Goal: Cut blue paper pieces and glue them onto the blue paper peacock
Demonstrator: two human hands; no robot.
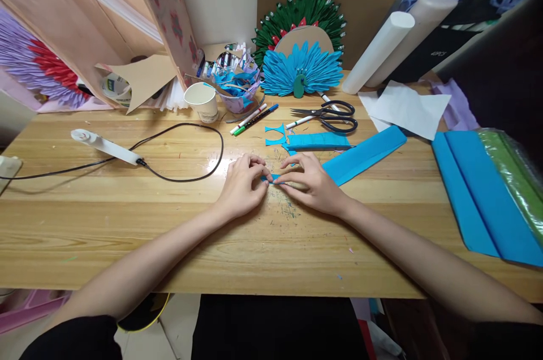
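My left hand (246,183) and my right hand (311,182) meet over the middle of the wooden table. Between their fingertips is a small piece of blue crepe paper (275,177), pinched from both sides and mostly covered by the fingers. A long folded strip of blue crepe paper (367,154) runs off to the right from behind my right hand; whether it joins the pinched piece is hidden. Just beyond the hands lie a shorter blue strip (318,141) and a blue scrap with a round cut-out (275,127). Black-handled scissors (328,115) rest behind these.
A white glue gun (106,147) with a looped black cord lies at left. Farther back stand a paper cup (201,101), a bowl of scraps (237,91), markers (254,120) and a blue paper peacock (301,74). Folded blue paper (475,196) and white rolls (377,55) are at right.
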